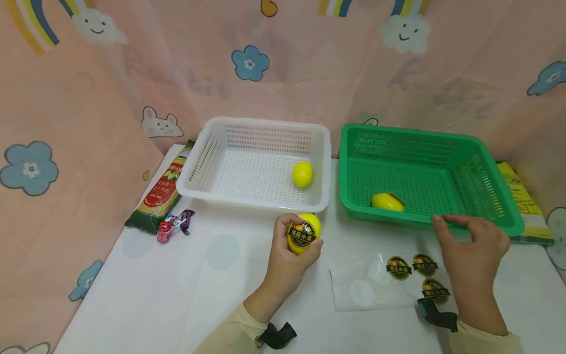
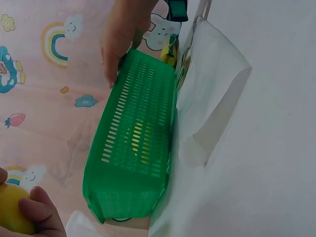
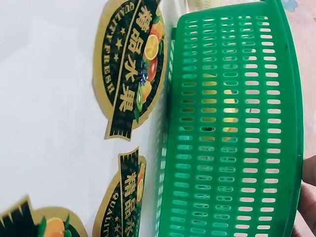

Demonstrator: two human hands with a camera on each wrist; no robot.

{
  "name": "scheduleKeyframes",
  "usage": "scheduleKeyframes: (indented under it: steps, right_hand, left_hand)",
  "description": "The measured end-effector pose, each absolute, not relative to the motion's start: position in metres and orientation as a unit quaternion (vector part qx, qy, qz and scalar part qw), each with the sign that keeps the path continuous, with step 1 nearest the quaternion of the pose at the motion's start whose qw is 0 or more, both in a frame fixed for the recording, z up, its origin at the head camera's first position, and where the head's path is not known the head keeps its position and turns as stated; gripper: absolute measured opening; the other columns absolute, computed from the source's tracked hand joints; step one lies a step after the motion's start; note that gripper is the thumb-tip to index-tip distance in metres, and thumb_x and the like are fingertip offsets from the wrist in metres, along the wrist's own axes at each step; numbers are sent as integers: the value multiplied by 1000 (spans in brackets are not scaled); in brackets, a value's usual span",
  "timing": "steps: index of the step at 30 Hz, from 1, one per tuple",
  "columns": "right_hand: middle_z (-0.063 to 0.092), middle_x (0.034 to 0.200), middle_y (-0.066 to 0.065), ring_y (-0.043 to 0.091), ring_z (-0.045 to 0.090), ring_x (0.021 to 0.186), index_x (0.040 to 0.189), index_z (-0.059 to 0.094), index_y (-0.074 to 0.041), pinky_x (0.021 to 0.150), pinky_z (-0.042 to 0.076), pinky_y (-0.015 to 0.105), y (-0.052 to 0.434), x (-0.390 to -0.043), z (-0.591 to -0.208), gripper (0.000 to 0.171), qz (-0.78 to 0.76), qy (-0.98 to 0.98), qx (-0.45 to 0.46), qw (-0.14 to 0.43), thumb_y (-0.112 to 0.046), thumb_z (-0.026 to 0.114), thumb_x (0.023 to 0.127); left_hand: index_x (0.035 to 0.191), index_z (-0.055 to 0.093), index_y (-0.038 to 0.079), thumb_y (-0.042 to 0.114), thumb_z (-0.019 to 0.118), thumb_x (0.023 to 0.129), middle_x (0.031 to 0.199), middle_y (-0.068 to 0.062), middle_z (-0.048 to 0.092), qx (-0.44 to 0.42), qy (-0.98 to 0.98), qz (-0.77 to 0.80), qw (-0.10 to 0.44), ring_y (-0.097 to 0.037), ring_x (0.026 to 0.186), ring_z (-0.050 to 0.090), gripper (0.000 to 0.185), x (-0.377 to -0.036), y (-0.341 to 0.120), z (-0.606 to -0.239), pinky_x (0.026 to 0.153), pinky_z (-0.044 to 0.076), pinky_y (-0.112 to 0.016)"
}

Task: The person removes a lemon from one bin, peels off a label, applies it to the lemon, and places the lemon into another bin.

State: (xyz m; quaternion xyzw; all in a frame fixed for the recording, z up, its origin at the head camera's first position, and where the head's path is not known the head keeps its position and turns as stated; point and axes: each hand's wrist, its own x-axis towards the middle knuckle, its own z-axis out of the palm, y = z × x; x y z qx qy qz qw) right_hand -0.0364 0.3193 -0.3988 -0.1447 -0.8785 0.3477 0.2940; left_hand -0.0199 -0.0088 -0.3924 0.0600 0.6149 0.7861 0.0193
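Note:
My left hand (image 1: pixel 287 253) grips a yellow lemon (image 1: pixel 304 234) that bears a black and gold sticker, held above the white table in front of the white basket (image 1: pixel 208 157). A bare lemon (image 1: pixel 302 174) lies inside that basket. My right hand (image 1: pixel 468 243) hovers with loosely bent fingers at the front rim of the green basket (image 1: pixel 486 177), holding nothing; a lemon (image 1: pixel 387 202) lies inside it. Three black and gold stickers (image 1: pixel 417 273) sit on a clear backing sheet (image 1: pixel 367 287) below the right hand. In the left wrist view the held lemon (image 2: pixel 11 213) shows at the bottom left.
A green and red food packet (image 1: pixel 161 189) and wrapped sweets (image 1: pixel 174 225) lie left of the white basket. A yellow packet (image 1: pixel 523 201) lies right of the green basket (image 2: pixel 133 143). Pink patterned cloth walls close in the back and both sides.

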Motion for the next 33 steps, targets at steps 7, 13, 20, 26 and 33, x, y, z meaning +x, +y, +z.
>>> scheduleKeyframes:
  steps: [7,13,20,26,33]
  right_hand:
    - [59,102,-1,1,42,104,108,79,3,117,17,37,321,-35,-396,20,338,-883,-147,291,-10,82,93]
    - [61,117,17,35,48,117,114,77,4,119,14,42,324,-34,-394,25,338,-891,-162,257,-14,78,97]
    - [60,123,20,40,48,124,116,77,4,120,12,45,325,-33,-393,26,345,-894,-156,240,-15,76,98]
    - [63,118,23,43,51,118,113,77,6,119,12,46,320,-34,-395,25,348,-893,-129,254,-13,77,98]
    - [64,117,23,42,50,120,113,76,5,118,13,47,319,-35,-397,25,352,-891,-136,251,-14,78,97]
  left_hand:
    - [127,42,10,1,74,93,131,-11,52,95,609,787,39,-24,111,57,47,-45,8,-376,85,56,-27]
    - [133,50,15,7,77,95,134,-2,54,137,634,757,78,-16,110,60,47,-87,37,-342,86,57,-27]
    - [140,59,22,14,70,99,141,-4,50,209,791,566,97,-17,106,57,44,-157,83,-315,77,55,-26]
    - [142,61,26,21,73,102,142,-7,49,226,885,379,149,-16,118,49,42,-205,115,-323,81,50,-24]
    - [144,63,22,23,78,99,143,5,60,233,892,325,212,-14,130,50,47,-226,136,-346,99,47,-24]
